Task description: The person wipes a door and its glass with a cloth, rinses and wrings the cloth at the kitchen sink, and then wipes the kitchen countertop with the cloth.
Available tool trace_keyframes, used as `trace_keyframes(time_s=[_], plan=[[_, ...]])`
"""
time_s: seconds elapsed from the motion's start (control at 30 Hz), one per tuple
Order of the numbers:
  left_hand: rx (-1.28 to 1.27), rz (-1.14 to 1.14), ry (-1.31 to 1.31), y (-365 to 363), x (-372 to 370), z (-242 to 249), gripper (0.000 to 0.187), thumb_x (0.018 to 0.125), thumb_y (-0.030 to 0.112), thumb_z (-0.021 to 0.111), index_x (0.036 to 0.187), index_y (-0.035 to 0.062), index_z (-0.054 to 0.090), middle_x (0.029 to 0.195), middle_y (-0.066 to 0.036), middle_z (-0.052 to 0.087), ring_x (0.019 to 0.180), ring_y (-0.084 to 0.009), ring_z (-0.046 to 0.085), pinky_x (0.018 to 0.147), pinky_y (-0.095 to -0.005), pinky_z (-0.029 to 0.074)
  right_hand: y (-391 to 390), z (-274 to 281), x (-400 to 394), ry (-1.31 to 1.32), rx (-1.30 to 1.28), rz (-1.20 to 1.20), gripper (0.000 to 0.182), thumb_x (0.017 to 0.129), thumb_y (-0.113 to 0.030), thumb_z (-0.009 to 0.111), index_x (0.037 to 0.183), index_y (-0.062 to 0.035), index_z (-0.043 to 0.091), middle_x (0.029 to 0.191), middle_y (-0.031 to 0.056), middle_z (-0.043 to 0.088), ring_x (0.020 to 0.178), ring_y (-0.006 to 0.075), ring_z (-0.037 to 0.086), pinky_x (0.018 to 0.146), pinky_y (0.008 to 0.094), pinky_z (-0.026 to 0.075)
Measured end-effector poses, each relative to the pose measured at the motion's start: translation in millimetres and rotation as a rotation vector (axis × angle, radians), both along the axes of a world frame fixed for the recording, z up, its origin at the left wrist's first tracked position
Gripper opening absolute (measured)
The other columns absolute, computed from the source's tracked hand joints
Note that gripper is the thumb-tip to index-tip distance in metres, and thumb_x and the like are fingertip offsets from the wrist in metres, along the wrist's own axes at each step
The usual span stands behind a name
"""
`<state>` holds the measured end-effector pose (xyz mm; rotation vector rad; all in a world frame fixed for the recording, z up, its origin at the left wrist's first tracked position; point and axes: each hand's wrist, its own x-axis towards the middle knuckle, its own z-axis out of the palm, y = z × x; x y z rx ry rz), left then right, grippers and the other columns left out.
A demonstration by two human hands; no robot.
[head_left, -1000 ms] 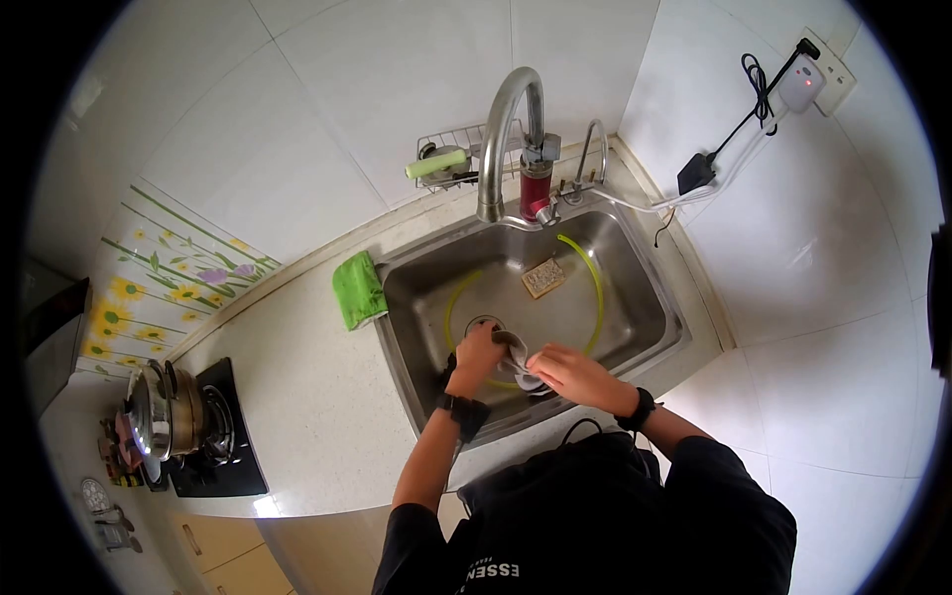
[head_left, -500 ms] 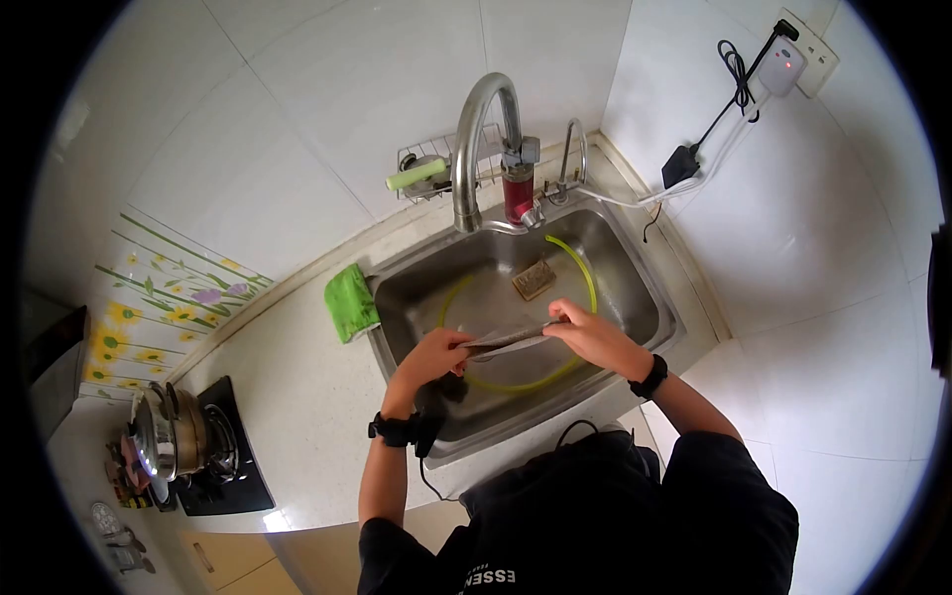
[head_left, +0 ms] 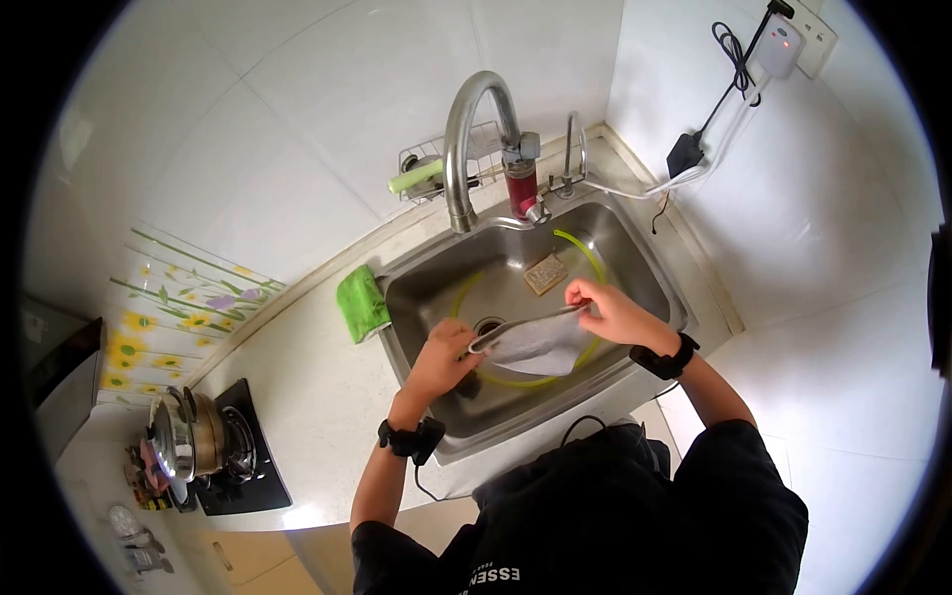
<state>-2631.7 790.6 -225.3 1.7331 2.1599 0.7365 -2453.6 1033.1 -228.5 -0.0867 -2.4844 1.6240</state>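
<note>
Over the steel sink (head_left: 650, 288), a pale grey-white cloth (head_left: 540, 345) hangs stretched between both hands, its darker top edge running from one to the other. My left hand (head_left: 441, 359) pinches the left corner, fingers closed. At the opposite corner, my right hand (head_left: 617, 315) grips the cloth between thumb and fingers. Below them on the sink floor lie a curved yellow-green hose (head_left: 597, 260) and a tan rectangular block (head_left: 545, 275). A dark lump (head_left: 468, 385) shows beneath my left hand, partly covered. The drain (head_left: 486, 325) is just behind the cloth.
A curved tap (head_left: 456, 149) with a red section arches over the sink's back edge, beside a thin second spout (head_left: 570, 149). A green cloth (head_left: 362, 303) lies at the left rim. Farther left, a pot (head_left: 177, 436) sits on the stove (head_left: 248, 493). Cables (head_left: 729, 109) hang at right.
The cloth has tilted from a narrow, nearly edge-on strip to showing its broad pale face, hanging toward me. Both hands keep hold of it; the whole view has shifted slightly.
</note>
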Motion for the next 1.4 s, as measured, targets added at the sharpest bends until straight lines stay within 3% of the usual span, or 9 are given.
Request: trace_keyframes(time_s=[0.2, 0.37, 0.6, 0.73, 0.8, 0.87, 0.9, 1.13, 1.4], plan=[[0.354, 0.438, -1.423, 31.0, 4.9, 1.8, 0.027, 0.090, 0.029, 0.049, 0.086, 0.0029, 0.056, 0.075, 0.005, 0.052, 0.071, -0.0070, 0.047, 0.063, -0.0223, 0.037, 2.3, 15.6, -7.6, -0.013, -0.736, -0.052, 0.041, 0.077, -0.006, 0.058, 0.116, -0.0047, 0.044, 0.108, 0.0024, 0.051, 0.097, 0.0100, 0.047, 0.086, 0.0261, 0.038], [0.201, 0.447, -0.864, 49.2, -4.5, -14.6, 0.030, 0.093, 0.028, 0.042, 0.089, 0.0013, 0.055, 0.073, 0.008, 0.045, 0.069, -0.0021, 0.036, 0.060, -0.0182, 0.032, -21.0, -46.6, -15.2, -0.116, -0.538, -0.306, 0.027, 0.079, -0.023, 0.065, 0.096, -0.0023, 0.058, 0.080, -0.0021, 0.058, 0.069, 0.0052, 0.052, 0.061, 0.0201, 0.043], [0.437, 0.599, -0.783, 45.9, 16.3, -14.6, 0.026, 0.094, 0.023, 0.040, 0.088, 0.0002, 0.052, 0.070, 0.006, 0.039, 0.065, -0.0035, 0.033, 0.058, -0.0193, 0.031, -26.4, -37.2, -19.4, -0.131, -0.316, -0.421, 0.025, 0.084, -0.021, 0.057, 0.093, 0.0021, 0.056, 0.076, 0.0041, 0.057, 0.065, 0.0069, 0.052, 0.051, 0.0222, 0.040], [0.517, 0.775, -0.836, 52.7, 44.8, -15.7, 0.027, 0.094, 0.022, 0.039, 0.088, -0.0011, 0.052, 0.069, 0.005, 0.043, 0.064, -0.0044, 0.036, 0.056, -0.0208, 0.032, -74.9, -2.3, -35.1, 0.265, -0.198, -0.584, 0.023, 0.083, -0.015, 0.054, 0.096, 0.0046, 0.052, 0.095, 0.0161, 0.053, 0.078, 0.0216, 0.054, 0.063, 0.0284, 0.043], [0.454, 0.799, -0.938, 60.9, 68.3, -0.7, 0.033, 0.095, 0.025, 0.036, 0.108, -0.0012, 0.052, 0.095, -0.003, 0.056, 0.084, -0.0093, 0.048, 0.076, -0.0232, 0.039, -92.1, 5.5, -39.3, 0.359, -0.033, -0.516, 0.026, 0.081, -0.010, 0.053, 0.101, 0.0047, 0.051, 0.107, 0.0208, 0.048, 0.090, 0.0310, 0.052, 0.073, 0.0340, 0.044], [0.610, 0.736, -1.065, 75.2, 84.9, 10.6, 0.034, 0.095, 0.025, 0.035, 0.109, -0.0016, 0.050, 0.081, 0.000, 0.054, 0.072, -0.0063, 0.045, 0.064, -0.0222, 0.039, -104.3, -0.3, -37.5, 0.251, 0.219, -0.485, 0.035, 0.077, -0.009, 0.054, 0.109, 0.0037, 0.047, 0.113, 0.0214, 0.045, 0.097, 0.0356, 0.047, 0.081, 0.0388, 0.040], [0.540, 0.717, -1.124, 73.5, 87.6, 16.4, 0.036, 0.095, 0.025, 0.034, 0.118, -0.0007, 0.043, 0.098, -0.004, 0.051, 0.087, -0.0101, 0.045, 0.077, -0.0240, 0.037, -107.8, -2.3, -36.5, 0.196, 0.343, -0.466, 0.040, 0.075, -0.008, 0.054, 0.112, 0.0032, 0.044, 0.115, 0.0216, 0.043, 0.101, 0.0379, 0.044, 0.085, 0.0412, 0.038], [0.491, 0.457, -0.947, 71.3, 94.3, 5.4, 0.054, 0.093, 0.022, 0.038, 0.137, 0.0006, 0.014, 0.139, -0.014, 0.024, 0.128, -0.0205, 0.023, 0.103, -0.0307, 0.022, -106.1, 11.3, -31.0, 0.183, 0.407, -0.329, 0.054, 0.076, -0.010, 0.053, 0.126, 0.0001, 0.034, 0.134, 0.0170, 0.032, 0.111, 0.0357, 0.039, 0.090, 0.0415, 0.035], [0.624, 0.610, -1.268, 71.2, 91.1, -8.8, 0.040, 0.093, 0.025, 0.039, 0.123, -0.0008, 0.037, 0.117, -0.009, 0.048, 0.106, -0.0160, 0.046, 0.090, -0.0275, 0.037, -98.1, 16.3, -24.2, 0.160, 0.512, -0.212, 0.061, 0.071, -0.006, 0.057, 0.129, -0.0053, 0.036, 0.136, 0.0121, 0.032, 0.111, 0.0352, 0.040, 0.092, 0.0414, 0.035]])
